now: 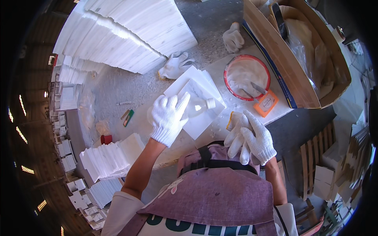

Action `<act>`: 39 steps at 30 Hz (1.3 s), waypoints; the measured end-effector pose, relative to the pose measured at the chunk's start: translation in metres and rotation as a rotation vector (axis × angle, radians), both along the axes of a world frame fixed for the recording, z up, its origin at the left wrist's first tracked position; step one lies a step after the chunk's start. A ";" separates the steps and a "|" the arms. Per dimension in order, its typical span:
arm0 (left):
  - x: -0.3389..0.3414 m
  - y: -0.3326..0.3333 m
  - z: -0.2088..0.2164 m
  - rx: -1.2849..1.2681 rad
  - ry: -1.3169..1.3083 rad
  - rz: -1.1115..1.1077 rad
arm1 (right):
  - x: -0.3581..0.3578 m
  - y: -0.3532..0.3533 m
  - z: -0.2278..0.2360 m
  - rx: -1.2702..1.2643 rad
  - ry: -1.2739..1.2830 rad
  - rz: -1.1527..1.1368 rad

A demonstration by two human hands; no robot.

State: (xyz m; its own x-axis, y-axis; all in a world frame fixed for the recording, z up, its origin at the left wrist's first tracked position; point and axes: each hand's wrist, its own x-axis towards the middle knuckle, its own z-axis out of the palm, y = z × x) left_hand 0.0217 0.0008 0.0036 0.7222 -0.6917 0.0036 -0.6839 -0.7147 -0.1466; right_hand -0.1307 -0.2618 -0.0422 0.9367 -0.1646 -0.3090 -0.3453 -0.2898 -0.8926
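Both my hands wear white knitted gloves. My left hand [169, 117] is around a clear plastic bottle [198, 106] with a white cap, which lies tilted over white flat sheets [198, 125]; the palm hides part of the bottle. In front of my apron, my right hand [258, 141] has its fingers against a loose white work glove [236, 131] with a yellow cuff and grips it. Right of the sheets sits a red-rimmed tub [226, 80] of white material, with an orange box [266, 104] and a blade-like tool [258, 88] at its near edge.
Tall stacks of white slabs [122, 33] stand at the far left, a lower stack [112, 155] near left. Two more gloves [175, 65] [233, 38] lie farther back. A green-handled cutter [128, 118] and red cup [106, 139] lie left. A cardboard box [283, 59] borders the right.
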 end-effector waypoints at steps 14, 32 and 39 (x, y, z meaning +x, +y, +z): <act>-0.012 0.067 0.017 -0.683 0.069 0.608 | 0.006 -0.001 0.004 -0.032 0.016 -0.017; -0.068 0.160 -0.079 -1.358 0.036 1.097 | 0.029 0.015 0.015 -0.472 -0.174 0.055; -0.138 0.104 -0.038 -0.883 0.086 0.555 | 0.034 0.023 0.025 -0.545 -0.244 0.052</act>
State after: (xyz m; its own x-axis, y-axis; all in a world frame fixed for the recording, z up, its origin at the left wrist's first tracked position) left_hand -0.1162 0.1045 -0.0346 0.9592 -0.0387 0.2800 -0.2100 -0.7608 0.6141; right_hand -0.0970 -0.2384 -0.0174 0.9811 -0.1906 0.0324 -0.1218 -0.7395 -0.6621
